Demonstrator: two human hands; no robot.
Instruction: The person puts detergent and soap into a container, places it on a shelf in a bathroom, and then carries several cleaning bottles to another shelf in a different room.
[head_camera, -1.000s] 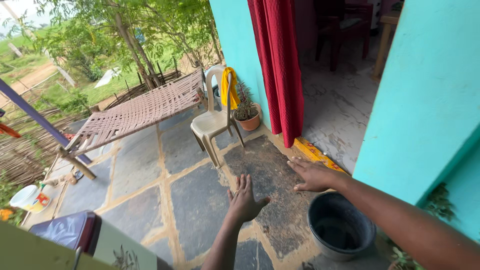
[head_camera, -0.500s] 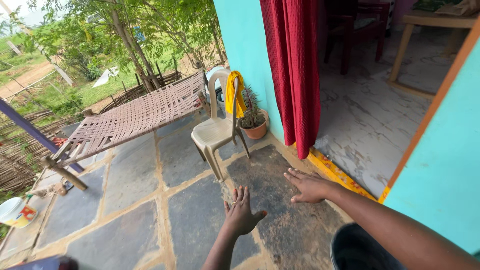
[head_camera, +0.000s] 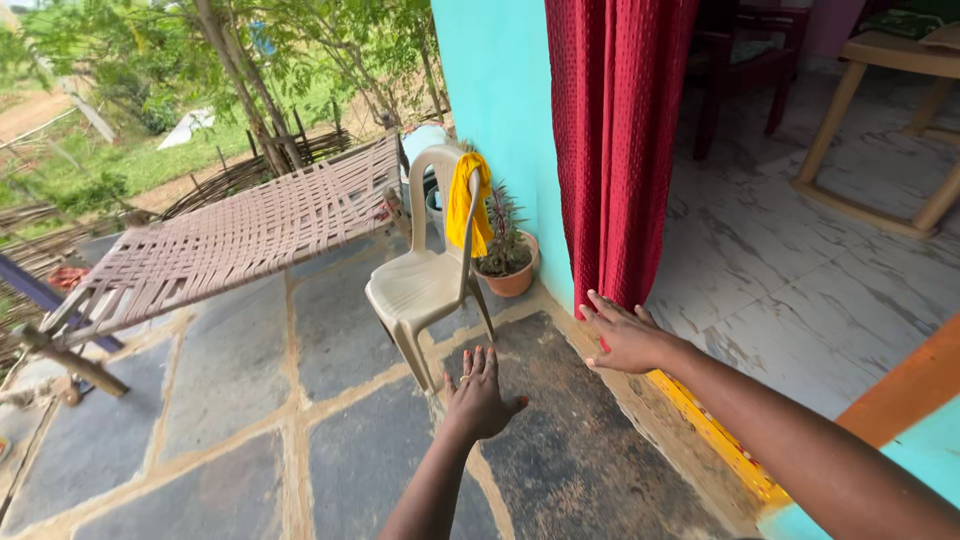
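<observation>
Fingers (head_camera: 598, 304) near textured red curtain (head_camera: 612, 140)

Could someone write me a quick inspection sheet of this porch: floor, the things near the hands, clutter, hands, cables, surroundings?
Surface: stone floor, dark slabs with sandy joints.
Job's things: red curtain hangs in the doorway, nearest the right hand; plastic chair stands just beyond the left hand.
Clutter: yellow cloth draped on the chair back; potted plant by the wall.
Hands: left hand and right hand open, fingers spread, holding nothing.
Cables: nothing seen.
Surroundings: woven cot, trees, turquoise wall, marble room floor.
</observation>
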